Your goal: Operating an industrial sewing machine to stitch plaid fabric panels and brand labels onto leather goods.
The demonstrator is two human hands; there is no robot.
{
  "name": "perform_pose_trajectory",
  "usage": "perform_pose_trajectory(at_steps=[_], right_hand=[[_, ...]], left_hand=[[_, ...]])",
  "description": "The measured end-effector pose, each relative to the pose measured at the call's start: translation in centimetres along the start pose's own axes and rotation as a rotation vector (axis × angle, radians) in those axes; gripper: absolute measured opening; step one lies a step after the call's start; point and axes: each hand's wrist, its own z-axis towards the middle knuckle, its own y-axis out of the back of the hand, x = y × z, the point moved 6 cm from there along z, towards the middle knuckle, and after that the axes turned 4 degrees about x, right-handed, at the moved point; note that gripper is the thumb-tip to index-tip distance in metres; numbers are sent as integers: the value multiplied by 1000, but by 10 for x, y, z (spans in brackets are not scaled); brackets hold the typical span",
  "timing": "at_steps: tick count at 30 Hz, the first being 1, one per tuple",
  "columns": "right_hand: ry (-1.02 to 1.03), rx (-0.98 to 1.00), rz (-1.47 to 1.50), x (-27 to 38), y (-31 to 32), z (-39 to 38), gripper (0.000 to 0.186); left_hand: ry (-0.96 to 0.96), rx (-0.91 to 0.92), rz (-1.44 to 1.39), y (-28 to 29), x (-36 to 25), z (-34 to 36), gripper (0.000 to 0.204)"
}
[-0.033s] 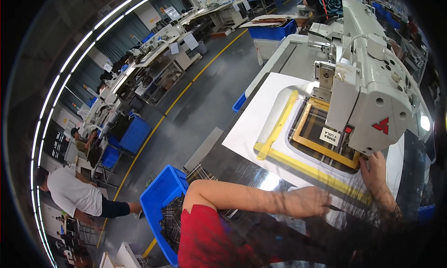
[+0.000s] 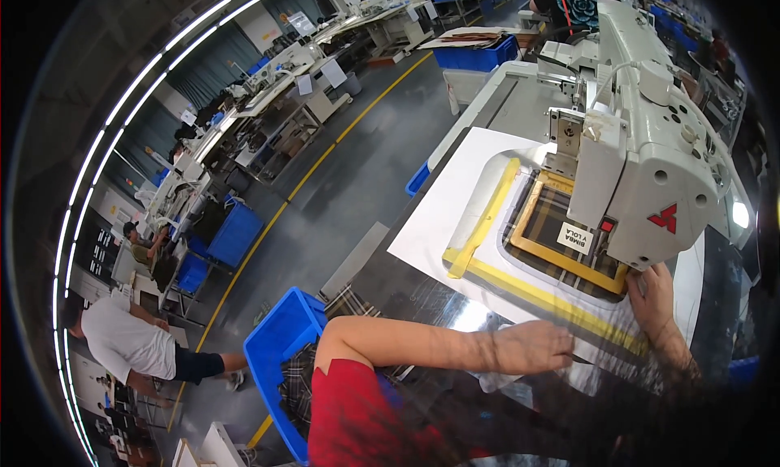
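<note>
The left hand [image 2: 530, 347] curls loosely, its grip unclear, while the right hand [image 2: 652, 298], whether pinching or merely touching, seemingly steadies the yellow frame [image 2: 526, 214] over plaid cloth [image 2: 554, 211] beneath the sewing machine [image 2: 662, 175], any next move calling for careful clearance.

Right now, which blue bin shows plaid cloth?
The blue bin just left of the red sleeve: plaid cloth shows inside. Others, like the large bin beyond the yellow floor line, show none.
</note>
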Motion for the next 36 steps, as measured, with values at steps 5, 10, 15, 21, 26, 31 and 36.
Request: perform_pose_trajectory(at_steps=[5, 10, 15, 21, 26, 31, 36], right_hand=[[-100, 194, -128, 25, 20, 1, 27], [-84, 407, -247, 32, 9, 19, 24], [-112, 413, -389, 17, 32, -12, 14], [102, 174, -376, -17, 42, -42, 9], [-24, 103, -358, -23, 73, -67, 18], [-139, 146, -4, -30, 83, -57, 21], [-280, 192, -98, -28, 78, -47, 14]], left_hand=[[127, -221, 10, 40, 7, -15, 36], [118, -96, -110, 21, 10, 12, 47], [32, -68, -186, 8, -5, 30, 50], [30, -90, -145, 10, -6, 41, 45], [-39, -153, -207, 3, -5, 50, 41], [11, -89, -196, 18, 9, 30, 42], [5, -63, -142, 29, 0, 46, 36]])
